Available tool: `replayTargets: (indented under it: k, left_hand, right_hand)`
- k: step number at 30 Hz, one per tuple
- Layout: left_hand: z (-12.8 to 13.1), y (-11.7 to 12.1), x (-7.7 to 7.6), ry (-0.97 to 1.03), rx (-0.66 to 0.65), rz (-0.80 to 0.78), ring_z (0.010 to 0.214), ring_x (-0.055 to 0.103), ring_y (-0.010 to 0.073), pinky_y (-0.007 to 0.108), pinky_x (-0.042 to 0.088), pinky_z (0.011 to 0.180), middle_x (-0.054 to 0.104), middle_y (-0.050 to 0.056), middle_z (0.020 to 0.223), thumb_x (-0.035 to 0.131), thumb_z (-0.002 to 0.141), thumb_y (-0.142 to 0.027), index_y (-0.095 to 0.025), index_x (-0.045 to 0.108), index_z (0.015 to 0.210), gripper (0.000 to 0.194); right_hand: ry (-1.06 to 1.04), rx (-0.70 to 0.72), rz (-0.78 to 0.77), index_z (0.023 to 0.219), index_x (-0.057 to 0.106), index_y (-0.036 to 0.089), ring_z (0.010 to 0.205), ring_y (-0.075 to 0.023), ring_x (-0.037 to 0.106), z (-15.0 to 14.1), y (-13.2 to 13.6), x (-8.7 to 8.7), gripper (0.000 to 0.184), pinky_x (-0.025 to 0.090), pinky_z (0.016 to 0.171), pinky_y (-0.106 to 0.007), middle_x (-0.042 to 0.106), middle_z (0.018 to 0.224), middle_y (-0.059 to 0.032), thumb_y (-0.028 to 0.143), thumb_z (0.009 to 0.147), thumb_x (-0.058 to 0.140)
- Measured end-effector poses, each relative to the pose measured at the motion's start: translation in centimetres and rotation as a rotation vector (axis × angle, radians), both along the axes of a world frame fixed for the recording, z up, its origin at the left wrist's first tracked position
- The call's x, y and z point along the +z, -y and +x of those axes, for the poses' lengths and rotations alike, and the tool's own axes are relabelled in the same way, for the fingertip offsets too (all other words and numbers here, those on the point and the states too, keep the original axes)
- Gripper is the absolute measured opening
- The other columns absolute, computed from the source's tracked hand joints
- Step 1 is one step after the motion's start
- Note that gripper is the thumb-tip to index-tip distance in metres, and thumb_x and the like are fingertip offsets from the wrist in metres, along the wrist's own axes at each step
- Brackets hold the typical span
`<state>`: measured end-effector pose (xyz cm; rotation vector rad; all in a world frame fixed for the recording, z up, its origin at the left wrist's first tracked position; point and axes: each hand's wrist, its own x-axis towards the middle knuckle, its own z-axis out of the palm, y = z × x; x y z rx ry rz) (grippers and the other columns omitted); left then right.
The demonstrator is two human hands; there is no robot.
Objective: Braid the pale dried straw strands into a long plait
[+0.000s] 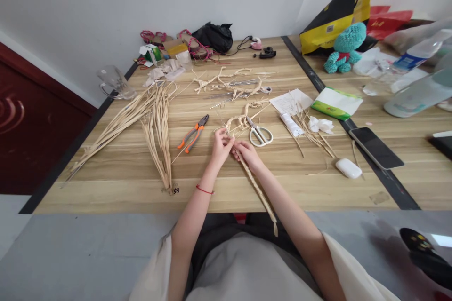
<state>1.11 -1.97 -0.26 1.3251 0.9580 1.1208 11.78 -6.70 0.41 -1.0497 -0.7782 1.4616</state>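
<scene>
My left hand (222, 145) is closed, its fingertips pinching the near end of a woven straw figure (243, 116) wrapped in pale strips. Close beside it, my right hand (248, 154) grips a long straw braid (259, 191), which runs toward me and past the table's edge. Where braid and figure meet is hidden by the fingers. White-handled scissors (260, 135) lie just right of the figure, partly against it. Orange-handled pliers (194, 133) rest with jaws closed to the left of my hands.
Bundles of straw strips (160, 136) spread over the left side. More woven straw pieces (243, 88) lie behind. To the right are a glue tube (291, 124), a phone (377, 147), a white earbud case (348, 168) and bottles (422, 91). A glass mug (116, 83) stands at the left edge.
</scene>
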Motion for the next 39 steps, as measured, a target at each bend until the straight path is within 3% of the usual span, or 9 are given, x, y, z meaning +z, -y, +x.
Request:
replayTargets:
  k: [4, 7, 12, 17, 23, 30, 39]
  left_hand:
    - [0.2, -0.2, 0.3, 0.127, -0.002, -0.150, 0.060, 0.058, 0.0098, 0.019, 0.043, 0.052, 0.062, 0.002, 0.082, 0.070, 0.067, -0.025, -0.022, 0.031, 0.126, 0.071]
    - [0.1, -0.3, 0.9, 0.154, 0.001, -0.286, 0.048, 0.052, 0.0072, 0.018, 0.037, 0.045, 0.065, 0.003, 0.078, 0.069, 0.065, -0.020, -0.020, 0.027, 0.132, 0.080]
    - [-0.5, -0.2, 2.2, 0.185, -0.076, -0.405, 0.036, 0.042, 0.0026, 0.016, 0.025, 0.036, 0.066, 0.002, 0.076, 0.062, 0.064, -0.013, -0.020, 0.028, 0.135, 0.080]
    - [-0.5, -0.1, 2.5, 0.247, -0.031, -0.398, 0.034, 0.037, 0.0011, 0.016, 0.022, 0.035, 0.063, -0.002, 0.067, 0.062, 0.062, -0.013, -0.018, 0.036, 0.129, 0.073]
    - [-0.5, -0.4, 2.0, 0.337, -0.074, -0.392, 0.036, 0.034, -0.0004, 0.016, 0.023, 0.037, 0.065, 0.000, 0.073, 0.070, 0.059, -0.020, -0.017, 0.047, 0.112, 0.057]
    - [-0.4, -0.5, 1.8, 0.355, -0.043, -0.401, 0.037, 0.036, 0.0002, 0.016, 0.027, 0.037, 0.060, -0.003, 0.067, 0.076, 0.056, -0.028, -0.016, 0.049, 0.095, 0.049]
    - [-0.6, -0.1, 2.2, 0.269, -0.005, -0.386, 0.035, 0.039, 0.0018, 0.016, 0.023, 0.031, 0.059, -0.003, 0.069, 0.062, 0.067, -0.023, -0.016, 0.053, 0.095, 0.030]
  right_hand:
    - [-0.071, 0.012, 0.030, 0.072, 0.056, 0.016, 0.038, -0.0057, 0.043, 0.1, 0.0, 0.1, 0.026, 0.030, 0.037, -0.019, 0.054, 0.053, 0.0039, 0.040, 0.069, 0.065]
    - [-0.099, 0.029, 0.058, 0.075, 0.057, 0.016, 0.039, -0.0057, 0.043, -0.1, 0.2, 0.4, 0.025, 0.029, 0.037, -0.019, 0.054, 0.054, 0.0040, 0.039, 0.069, 0.066]
    - [-0.123, 0.120, 0.045, 0.081, 0.059, 0.017, 0.047, -0.0085, 0.051, -0.5, 0.6, 0.7, 0.027, 0.039, 0.044, -0.021, 0.059, 0.063, 0.0019, 0.038, 0.067, 0.069]
    - [-0.138, 0.137, 0.062, 0.081, 0.059, 0.018, 0.050, -0.0089, 0.053, -0.5, 0.5, 0.5, 0.027, 0.041, 0.047, -0.022, 0.060, 0.066, 0.0015, 0.039, 0.068, 0.068]
    - [-0.117, 0.108, 0.097, 0.084, 0.061, 0.018, 0.055, -0.0086, 0.052, -0.3, 0.5, 0.6, 0.028, 0.042, 0.052, -0.022, 0.061, 0.071, 0.0001, 0.040, 0.069, 0.068]
    - [-0.058, 0.092, 0.105, 0.090, 0.061, 0.018, 0.063, -0.0109, 0.054, -0.6, 0.6, 0.9, 0.034, 0.045, 0.056, -0.022, 0.061, 0.073, -0.0013, 0.044, 0.068, 0.068]
    - [0.038, 0.146, 0.197, 0.097, 0.061, 0.018, 0.059, -0.0108, 0.054, -0.8, 0.6, 0.4, 0.037, 0.045, 0.056, -0.024, 0.061, 0.070, -0.0006, 0.043, 0.070, 0.066]
